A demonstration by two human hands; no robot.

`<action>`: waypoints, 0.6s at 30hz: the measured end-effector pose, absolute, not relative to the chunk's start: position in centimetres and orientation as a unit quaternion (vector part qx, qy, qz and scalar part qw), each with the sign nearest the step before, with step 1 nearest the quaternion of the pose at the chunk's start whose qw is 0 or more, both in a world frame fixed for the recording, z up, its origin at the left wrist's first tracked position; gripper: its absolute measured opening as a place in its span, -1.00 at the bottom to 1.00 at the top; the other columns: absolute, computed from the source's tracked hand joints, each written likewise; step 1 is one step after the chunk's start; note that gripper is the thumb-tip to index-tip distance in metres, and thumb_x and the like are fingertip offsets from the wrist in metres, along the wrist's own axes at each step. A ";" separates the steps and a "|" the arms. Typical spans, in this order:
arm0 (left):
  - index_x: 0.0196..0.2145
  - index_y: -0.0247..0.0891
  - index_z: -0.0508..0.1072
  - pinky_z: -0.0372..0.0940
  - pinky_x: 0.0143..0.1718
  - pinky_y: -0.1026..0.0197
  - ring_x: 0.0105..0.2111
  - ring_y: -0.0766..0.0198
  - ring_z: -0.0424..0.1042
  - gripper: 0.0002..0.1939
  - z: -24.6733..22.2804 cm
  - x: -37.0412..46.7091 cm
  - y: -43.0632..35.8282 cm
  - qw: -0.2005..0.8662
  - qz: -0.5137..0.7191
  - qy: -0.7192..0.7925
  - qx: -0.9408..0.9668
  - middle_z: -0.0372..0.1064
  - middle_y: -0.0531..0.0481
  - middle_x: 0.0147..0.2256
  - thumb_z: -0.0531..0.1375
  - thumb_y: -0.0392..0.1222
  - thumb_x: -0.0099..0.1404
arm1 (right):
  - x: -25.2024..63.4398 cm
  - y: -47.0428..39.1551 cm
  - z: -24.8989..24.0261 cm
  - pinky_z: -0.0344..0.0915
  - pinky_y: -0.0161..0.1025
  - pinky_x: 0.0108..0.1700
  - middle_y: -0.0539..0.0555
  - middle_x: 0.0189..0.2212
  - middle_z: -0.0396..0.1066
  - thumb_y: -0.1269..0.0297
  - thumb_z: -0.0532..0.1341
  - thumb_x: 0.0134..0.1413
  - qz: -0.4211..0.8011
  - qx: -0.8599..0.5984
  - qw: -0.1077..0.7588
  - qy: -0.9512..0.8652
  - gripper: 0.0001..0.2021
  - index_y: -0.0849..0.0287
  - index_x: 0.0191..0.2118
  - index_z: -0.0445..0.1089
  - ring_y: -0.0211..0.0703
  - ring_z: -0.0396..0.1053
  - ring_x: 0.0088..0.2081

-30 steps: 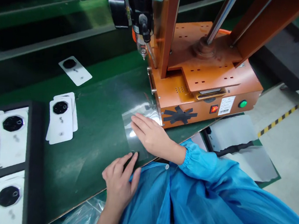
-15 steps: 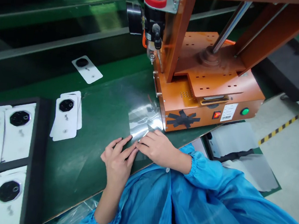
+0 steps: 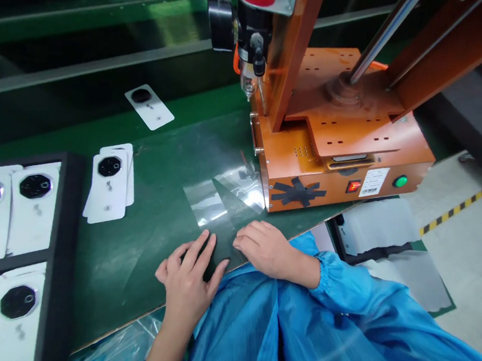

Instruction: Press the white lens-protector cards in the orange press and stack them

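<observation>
In my view, the orange press (image 3: 340, 140) is cut off by the upper edge and the black tray (image 3: 64, 242) by the left and lower edges. I cannot read the fine print on the white label (image 3: 374, 182). Whether fingertips of the left hand (image 3: 189, 284) touch the clear film (image 3: 208, 204), I cannot tell; the palm of the right hand (image 3: 266, 249) is hidden from me.

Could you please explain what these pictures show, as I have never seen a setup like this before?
Every picture comes from one camera on a person's head, looking forward and down. There is no robot, only two bare hands. The left hand has its fingers spread near the close end of a clear sheet; the right hand is beside it. I cannot tell whether either holds anything. Another clear sheet lies by an orange machine. On the green table are white panels with black patches; more fill a black tray.
</observation>
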State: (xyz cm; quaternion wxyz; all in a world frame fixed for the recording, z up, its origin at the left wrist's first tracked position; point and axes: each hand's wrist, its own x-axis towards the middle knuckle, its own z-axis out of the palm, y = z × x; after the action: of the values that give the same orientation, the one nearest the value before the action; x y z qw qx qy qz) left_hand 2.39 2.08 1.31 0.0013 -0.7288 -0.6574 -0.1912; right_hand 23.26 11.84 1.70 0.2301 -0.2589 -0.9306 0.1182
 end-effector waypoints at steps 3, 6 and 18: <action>0.19 -0.10 0.44 0.18 0.08 -0.12 0.05 -0.04 0.34 -0.50 0.8 2.0 2.0 -0.006 -0.222 -0.659 -0.719 0.44 -0.08 0.18 0.33 -0.07 0.31 | 22.3 12.2 2.1 0.16 -0.18 -0.18 0.10 -0.14 0.49 0.28 0.11 0.42 0.134 -0.269 0.237 -0.924 -0.81 0.19 -0.05 0.44 -0.15 0.31 -0.15; 0.03 -0.10 0.55 0.20 0.08 -0.11 0.04 -0.02 0.34 -0.68 0.6 1.8 2.2 -0.003 -0.252 -0.663 -0.705 0.51 -0.07 0.10 0.33 -0.14 0.32 | 21.2 12.8 2.6 0.15 -0.16 -0.17 0.11 -0.09 0.49 0.25 0.10 0.44 0.121 -0.223 0.210 -0.944 -0.78 0.18 0.01 0.44 -0.13 0.33 -0.09; 0.12 0.04 0.51 0.11 0.04 -0.12 0.00 0.01 0.37 -0.61 -0.2 1.6 2.2 0.010 -0.239 -0.668 -0.705 0.50 -0.02 0.12 0.29 -0.11 0.35 | 21.4 12.2 1.7 0.20 -0.11 -0.13 0.16 -0.10 0.51 0.34 0.10 0.42 -0.022 -0.102 0.197 -0.975 -0.80 0.22 -0.06 0.48 -0.10 0.37 -0.10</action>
State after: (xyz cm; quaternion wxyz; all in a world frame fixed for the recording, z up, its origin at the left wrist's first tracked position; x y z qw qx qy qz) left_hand 1.59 2.21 -0.20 0.0104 -0.7046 -0.6680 -0.2390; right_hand 21.38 12.23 1.74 0.1966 -0.1017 -0.9750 -0.0216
